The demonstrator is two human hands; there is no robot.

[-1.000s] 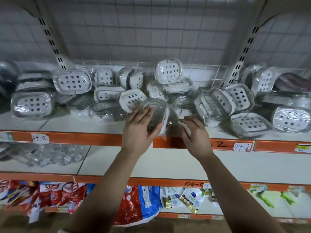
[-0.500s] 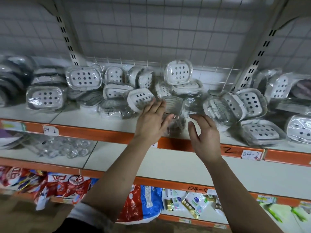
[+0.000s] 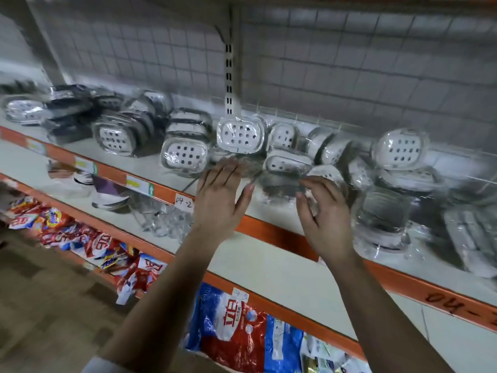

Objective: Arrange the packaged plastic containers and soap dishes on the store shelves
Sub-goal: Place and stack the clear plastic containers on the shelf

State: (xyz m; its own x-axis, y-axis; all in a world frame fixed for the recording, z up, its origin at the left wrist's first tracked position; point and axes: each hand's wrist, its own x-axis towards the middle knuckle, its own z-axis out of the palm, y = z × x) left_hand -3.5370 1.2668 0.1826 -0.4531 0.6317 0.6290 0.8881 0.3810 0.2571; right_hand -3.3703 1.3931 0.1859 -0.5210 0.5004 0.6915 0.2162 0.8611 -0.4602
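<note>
Several plastic-wrapped white soap dishes [image 3: 240, 134] with round holes lie piled along the top shelf [image 3: 150, 168]. Darker wrapped dishes [image 3: 72, 114] sit at the far left, and a clear wrapped container [image 3: 382, 219] stands at the right. My left hand [image 3: 219, 197] is raised in front of the pile with straight fingers, holding nothing; whether its fingertips touch the wrapping is unclear. My right hand [image 3: 322, 211] hovers beside it, fingers loosely bent and holding nothing, in front of a wrapped dish [image 3: 285, 181]. The frame is blurred.
The shelf has an orange front edge [image 3: 269, 230] with paper labels [image 3: 184, 202]. A slotted upright post [image 3: 228, 76] rises behind the dishes against a wire grid. Red and blue bags [image 3: 234, 324] fill the lowest shelf. Clear glassware [image 3: 164, 222] sits on the middle shelf.
My view has swung left and tilted. The left hand has let go of the clear wrapped dish, and both hands now hover open in front of the pile.
</note>
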